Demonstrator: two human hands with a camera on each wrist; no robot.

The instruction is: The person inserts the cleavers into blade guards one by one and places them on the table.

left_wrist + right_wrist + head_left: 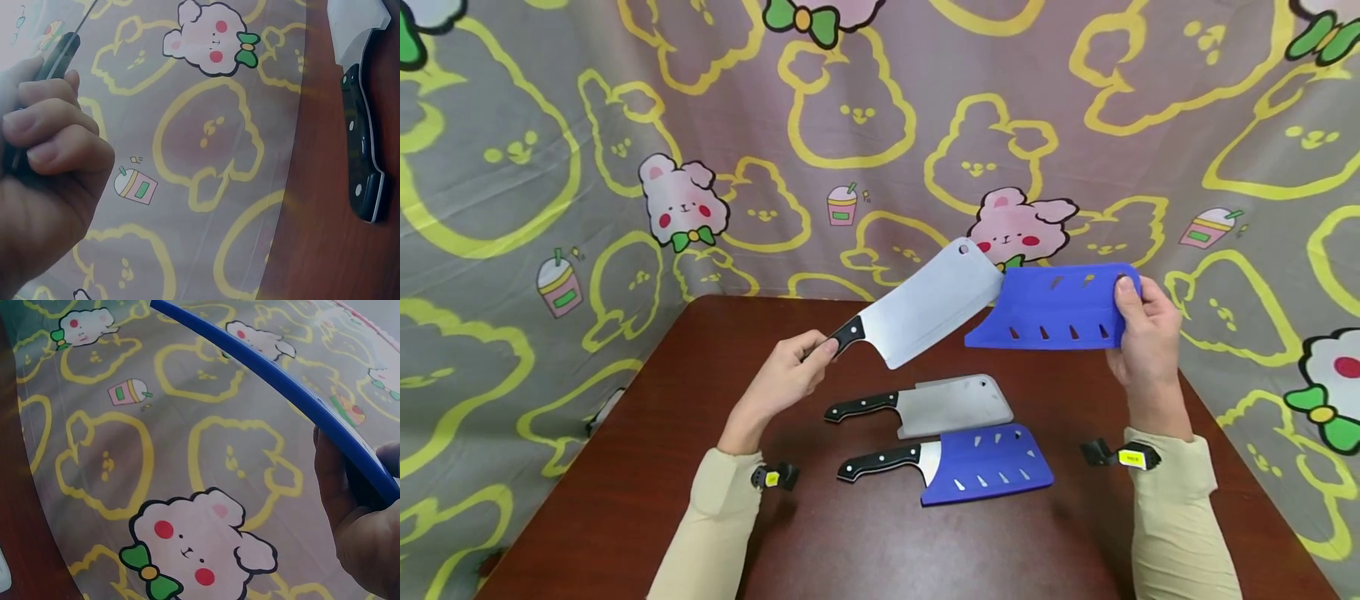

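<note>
My left hand [797, 367] grips the black riveted handle of a cleaver [932, 300], whose bare blade tilts up to the right above the table. In the left wrist view, the fingers of the left hand [59, 137] curl round that handle. My right hand [1146, 342] pinches the right end of a blue slotted blade sheath [1052, 308], thumb in front. Edge-on, the blue sheath [269, 381] crosses the right wrist view. The blade's far end meets the sheath's left end in the head view; I cannot tell whether they touch.
Below the hands, a second cleaver [955, 406] with a pale grey blade lies on the brown table [850, 550]. Nearer me is a third cleaver [880, 461] in a blue sheath [992, 467]. Both handles point left. A cartoon-printed curtain [760, 125] surrounds the table's back and sides.
</note>
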